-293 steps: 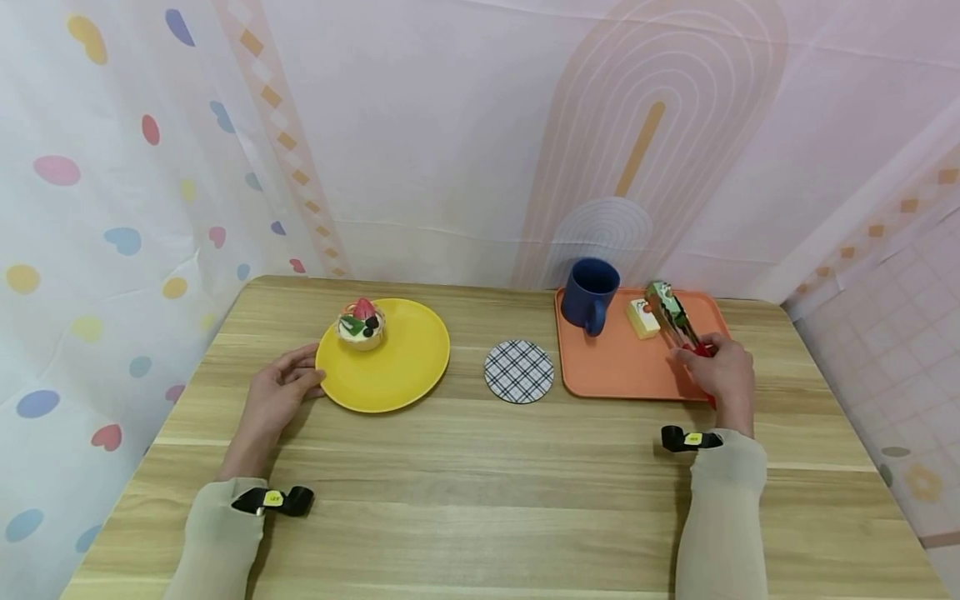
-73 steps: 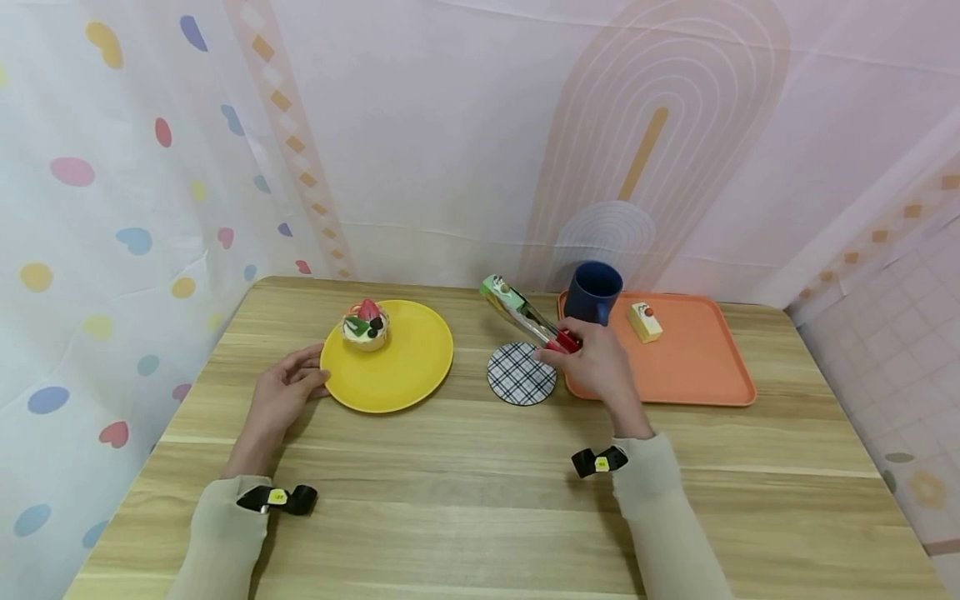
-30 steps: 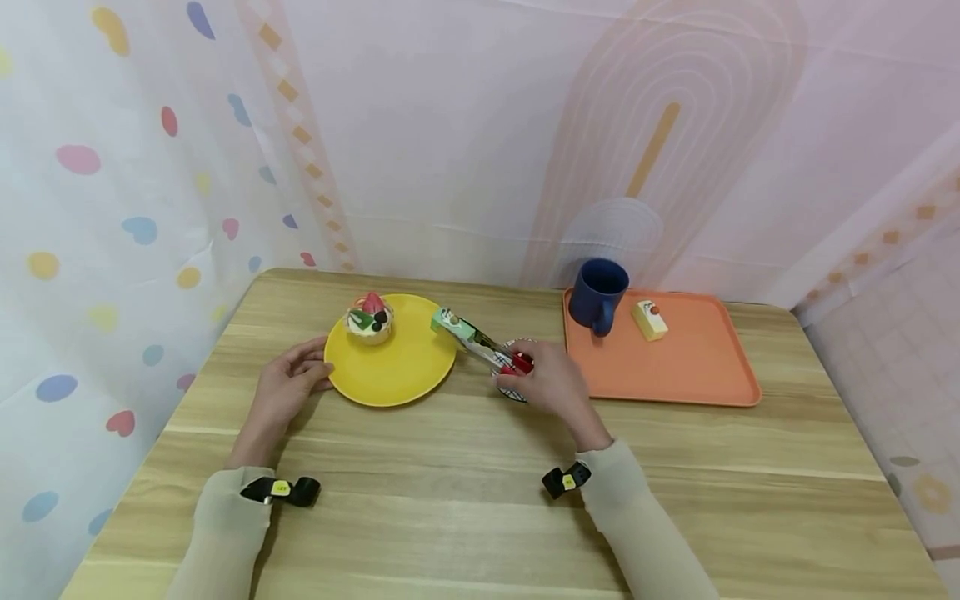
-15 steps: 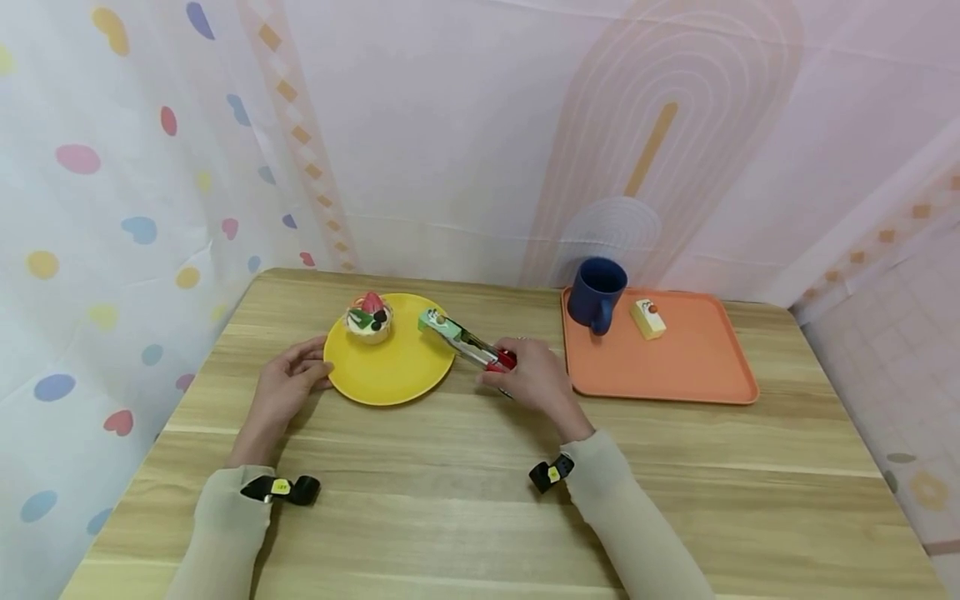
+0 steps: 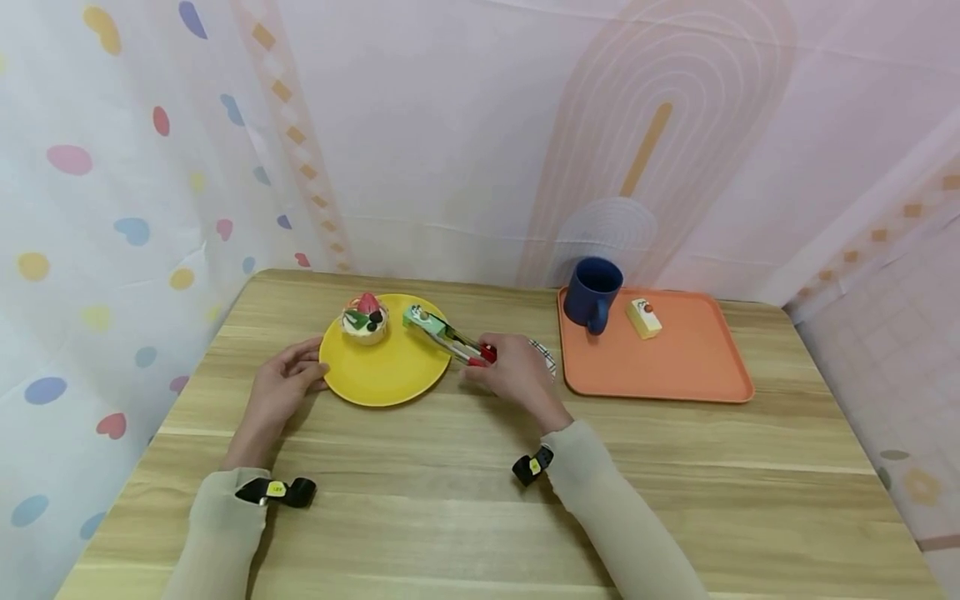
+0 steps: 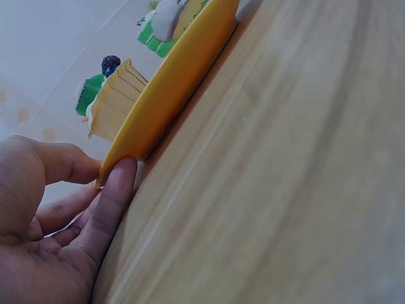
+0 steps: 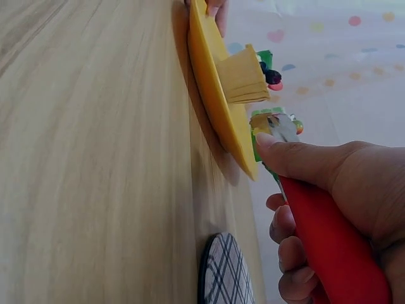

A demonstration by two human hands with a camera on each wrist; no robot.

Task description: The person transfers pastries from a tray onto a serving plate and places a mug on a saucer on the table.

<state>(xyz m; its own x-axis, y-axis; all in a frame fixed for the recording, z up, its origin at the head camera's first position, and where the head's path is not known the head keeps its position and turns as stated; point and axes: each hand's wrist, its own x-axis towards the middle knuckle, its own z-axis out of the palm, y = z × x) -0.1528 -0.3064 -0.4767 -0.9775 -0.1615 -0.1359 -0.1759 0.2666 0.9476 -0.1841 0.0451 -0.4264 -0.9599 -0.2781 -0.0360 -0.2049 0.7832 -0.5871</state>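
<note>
My left hand point(image 5: 279, 385) pinches the left rim of a yellow plate point(image 5: 382, 379) between thumb and fingers. A fruit tart point(image 5: 365, 322) with a strawberry, dark berries and a green leaf sits on the plate's left part. My right hand point(image 5: 513, 372) grips red-handled tongs point(image 7: 329, 240), whose metal arms point left over the plate. Between the tong tips is a green-topped piece of cake point(image 5: 414, 317), to the right of the tart. Whether the cake touches the plate I cannot tell. A checked round coaster point(image 5: 547, 357) lies partly hidden behind my right hand.
An orange tray point(image 5: 660, 367) lies at the right of the wooden table. On it stand a dark blue mug point(image 5: 593, 293) and a small yellow cake point(image 5: 644, 318) with a red topping. A patterned curtain point(image 5: 450, 150) hangs behind the table's back edge.
My right hand has carried the tongs and green-topped cake left from the orange tray, past the coaster, to above the plate. My left hand has kept its hold on the rim.
</note>
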